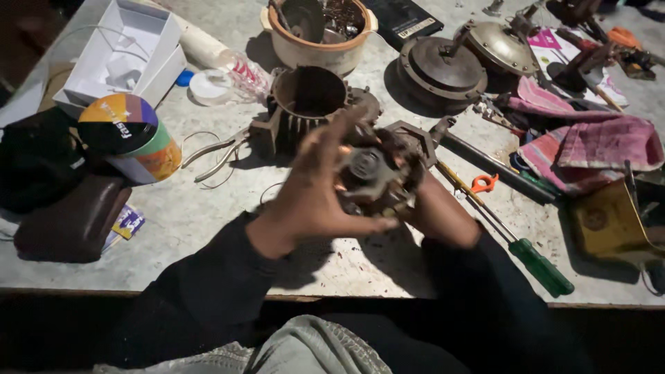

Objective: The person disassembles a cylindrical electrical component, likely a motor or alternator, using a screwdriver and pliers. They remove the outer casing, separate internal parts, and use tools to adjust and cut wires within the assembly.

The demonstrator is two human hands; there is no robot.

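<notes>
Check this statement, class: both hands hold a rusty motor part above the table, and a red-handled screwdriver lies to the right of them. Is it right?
Not quite. The head view shows the screwdriver has a green handle, not red. The rest stands: left hand and right hand hold the rusty motor part above the table.

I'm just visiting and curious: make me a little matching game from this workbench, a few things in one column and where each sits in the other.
Things:
1. green-handled screwdriver
2. round multicoloured tin
3. pink cloth
4. dirty metal motor part

Places:
A. far right of the bench, crumpled
B. held between both hands
C. near the front edge, right of the arms
D. left side, beside a white box

Pairs: 1-C, 2-D, 3-A, 4-B. The left hand covers the part's near side; the right hand is mostly hidden behind it.
</notes>
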